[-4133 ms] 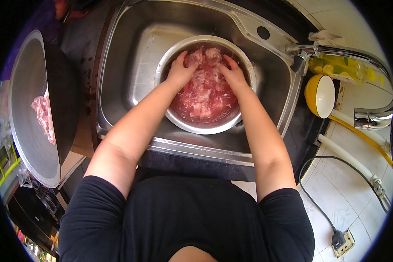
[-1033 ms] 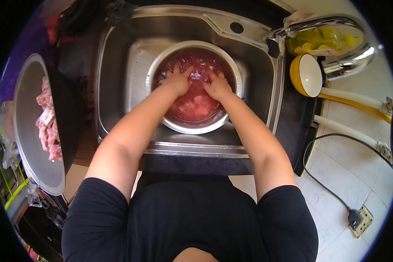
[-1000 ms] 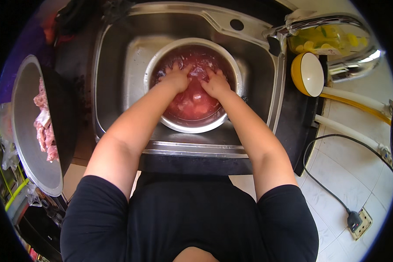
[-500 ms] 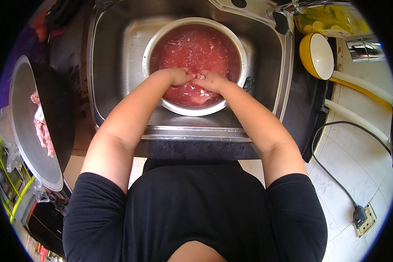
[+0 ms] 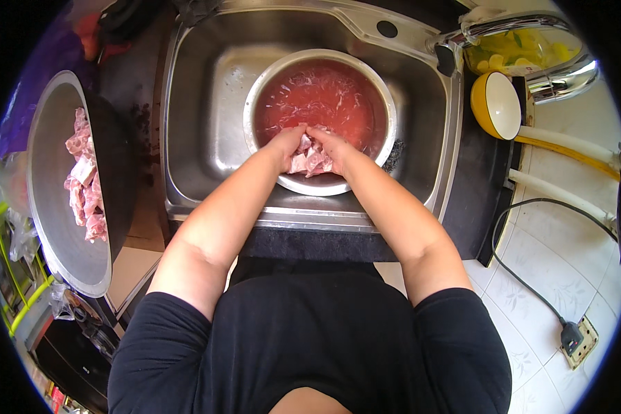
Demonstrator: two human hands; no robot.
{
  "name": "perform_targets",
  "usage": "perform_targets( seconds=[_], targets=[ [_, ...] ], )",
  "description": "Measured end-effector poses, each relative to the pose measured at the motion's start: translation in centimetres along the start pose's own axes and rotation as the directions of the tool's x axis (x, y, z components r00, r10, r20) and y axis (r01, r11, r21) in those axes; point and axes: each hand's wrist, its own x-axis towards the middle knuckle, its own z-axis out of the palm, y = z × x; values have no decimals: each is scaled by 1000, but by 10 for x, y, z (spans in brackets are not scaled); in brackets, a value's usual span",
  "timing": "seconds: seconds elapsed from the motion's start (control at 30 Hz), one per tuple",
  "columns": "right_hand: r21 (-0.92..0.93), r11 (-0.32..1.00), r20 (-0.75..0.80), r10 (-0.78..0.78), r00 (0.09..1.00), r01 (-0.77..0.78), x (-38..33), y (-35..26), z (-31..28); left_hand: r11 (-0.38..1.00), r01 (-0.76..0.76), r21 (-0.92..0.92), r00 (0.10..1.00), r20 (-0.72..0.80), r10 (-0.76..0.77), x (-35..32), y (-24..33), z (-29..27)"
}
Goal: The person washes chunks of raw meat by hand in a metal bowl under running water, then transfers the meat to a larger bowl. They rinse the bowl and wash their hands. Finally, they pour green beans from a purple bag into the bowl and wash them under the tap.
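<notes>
A round metal basin (image 5: 252,114) of reddish water stands in the steel sink (image 5: 217,90). Over its near side my left hand (image 5: 287,146) and my right hand (image 5: 334,146) are cupped together around a clump of raw meat pieces (image 5: 312,160). The fingertips meet on the far side of the clump, and the meat shows pale pink between the palms. Part of it is hidden by the fingers. To the left, a large grey metal pot (image 5: 52,200) holds more raw meat chunks (image 5: 84,176).
A chrome faucet (image 5: 524,26) arches in at the upper right. Beside the sink sits a yellow bowl (image 5: 495,105) with a white inside, near white pipes (image 5: 566,138). A black cable (image 5: 531,283) runs to a wall socket (image 5: 585,341). Dark cloth-like items lie at the upper left.
My hands were low in the red water and now hold a clump of meat up at the basin's near side. The view has shifted, showing more of the pot and faucet.
</notes>
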Motion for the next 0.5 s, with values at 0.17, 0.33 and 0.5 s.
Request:
perform_targets(
  seconds=[0.17,0.33,0.5],
  targets=[
    [-130,958,-124,-272,954,256,-44,-17,36,975,-222,29,968,-116,224,-44,10,32],
    [-328,705,-67,-681,729,628,-62,-18,54,862,-498,92,865,-23,501,-97,24,52],
    [-297,644,-98,-755,649,705,-118,-33,85,548,-628,552,652,-11,758,-146,33,84]
  ],
)
